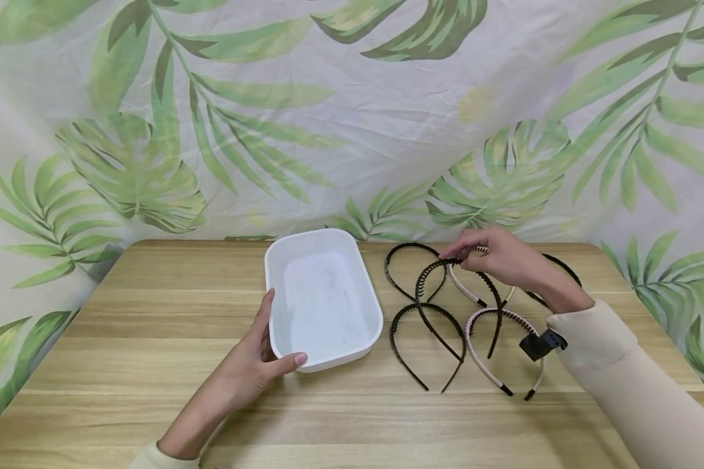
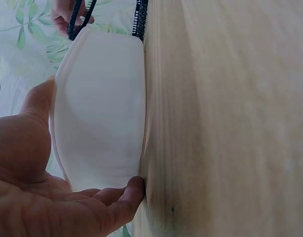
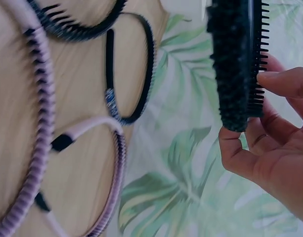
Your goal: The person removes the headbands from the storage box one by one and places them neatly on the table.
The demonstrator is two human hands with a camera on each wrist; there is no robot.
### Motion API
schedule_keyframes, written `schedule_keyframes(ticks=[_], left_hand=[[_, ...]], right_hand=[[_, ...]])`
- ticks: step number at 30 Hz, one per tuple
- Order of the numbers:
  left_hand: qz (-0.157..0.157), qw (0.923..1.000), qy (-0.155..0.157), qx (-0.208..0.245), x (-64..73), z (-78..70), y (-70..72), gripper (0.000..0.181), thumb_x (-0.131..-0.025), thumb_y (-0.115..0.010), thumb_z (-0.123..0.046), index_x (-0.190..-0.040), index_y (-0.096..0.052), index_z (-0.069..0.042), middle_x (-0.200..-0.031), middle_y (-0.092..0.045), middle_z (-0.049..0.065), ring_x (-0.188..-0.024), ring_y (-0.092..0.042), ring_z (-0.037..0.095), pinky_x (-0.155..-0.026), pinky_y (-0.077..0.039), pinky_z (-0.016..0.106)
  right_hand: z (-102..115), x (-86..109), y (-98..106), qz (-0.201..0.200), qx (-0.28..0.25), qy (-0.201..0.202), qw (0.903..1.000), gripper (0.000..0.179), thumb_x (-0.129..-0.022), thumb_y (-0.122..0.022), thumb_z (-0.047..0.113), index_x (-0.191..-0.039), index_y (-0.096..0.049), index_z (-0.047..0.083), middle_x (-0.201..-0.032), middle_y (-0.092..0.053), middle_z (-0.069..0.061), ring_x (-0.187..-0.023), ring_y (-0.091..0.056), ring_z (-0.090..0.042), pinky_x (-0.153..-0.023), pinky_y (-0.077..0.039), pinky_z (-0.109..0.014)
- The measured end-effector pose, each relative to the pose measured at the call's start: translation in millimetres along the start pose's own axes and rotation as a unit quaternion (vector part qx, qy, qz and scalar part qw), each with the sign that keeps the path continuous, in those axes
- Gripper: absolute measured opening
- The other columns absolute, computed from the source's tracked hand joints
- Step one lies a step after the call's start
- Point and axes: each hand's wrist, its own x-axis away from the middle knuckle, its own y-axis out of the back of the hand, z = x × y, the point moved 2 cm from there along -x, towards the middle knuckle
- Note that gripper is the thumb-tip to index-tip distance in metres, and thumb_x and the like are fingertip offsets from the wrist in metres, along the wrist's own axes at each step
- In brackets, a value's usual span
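Observation:
A black toothed headband (image 1: pixel 495 293) hangs from my right hand (image 1: pixel 498 257), which pinches the top of its arch between thumb and fingers. In the right wrist view the held headband (image 3: pixel 230 64) shows its comb teeth beside the fingertips. My left hand (image 1: pixel 243 368) grips the near-left corner of a white rectangular tub (image 1: pixel 322 299), thumb at the front rim and fingers along the left side. The tub's inside shows bare. Below the held headband lie a black headband (image 1: pixel 394 326) and a pale pink headband (image 1: pixel 475 358), partly overlapped by it in the head view.
Farther back on the wooden table (image 1: pixel 152 326) lie another black headband (image 1: pixel 413 245) and a second pink headband (image 1: pixel 460 286). One more black headband (image 1: pixel 566 267) is partly hidden behind the right wrist. A leaf-print cloth (image 1: pixel 387 130) hangs behind the table's back edge.

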Motion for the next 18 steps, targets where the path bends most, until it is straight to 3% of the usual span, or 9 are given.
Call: schedule_keyframes(ticks=[5, 9, 14, 18], left_hand=[[0.001, 1.0, 0.001, -0.001, 0.1, -0.1, 0.2, 0.124, -0.093, -0.082, -0.023, -0.167, 0.018, -0.025, -0.172, -0.021, 0.026, -0.149, -0.044, 0.035, -0.112, -0.045, 0.031], [0.004, 1.0, 0.0, 0.001, 0.1, -0.2, 0.0, 0.124, -0.093, -0.082, -0.023, -0.167, 0.018, -0.025, -0.172, -0.019, 0.025, -0.15, -0.043, 0.035, -0.112, -0.045, 0.03], [0.003, 1.0, 0.001, 0.001, 0.0, -0.2, -0.1, 0.124, -0.094, -0.081, -0.023, -0.167, 0.018, -0.025, -0.172, -0.019, 0.025, -0.15, -0.043, 0.035, -0.112, -0.044, 0.029], [0.001, 1.0, 0.003, -0.003, 0.0, -0.2, 0.1, 0.124, -0.093, -0.082, -0.023, -0.167, 0.018, -0.025, -0.172, -0.02, 0.025, -0.15, -0.043, 0.034, -0.112, -0.044, 0.031]], right_hand=[[-14, 16.3, 5, -0.01, 0.009, -0.001, 0.9999, 0.031, -0.1, -0.061, 0.0, -0.123, -0.077, 0.01, -0.129, -0.073, -0.01, -0.126, -0.062, -0.029, -0.095, -0.053, -0.03], [-26, 29.3, 7, -0.027, 0.02, 0.001, 0.9994, 0.031, -0.096, -0.064, -0.002, -0.12, -0.079, 0.01, -0.125, -0.075, -0.009, -0.116, -0.065, -0.017, -0.09, -0.052, -0.022], [-42, 44.2, 10, -0.036, 0.027, -0.015, 0.9989, 0.028, -0.096, -0.065, -0.001, -0.117, -0.08, 0.012, -0.121, -0.076, -0.008, -0.108, -0.063, 0.001, -0.091, -0.052, -0.023], [-53, 52.9, 12, -0.041, 0.035, -0.013, 0.9984, 0.027, -0.096, -0.066, -0.002, -0.115, -0.08, 0.013, -0.119, -0.077, -0.007, -0.106, -0.063, 0.004, -0.091, -0.051, -0.022]])
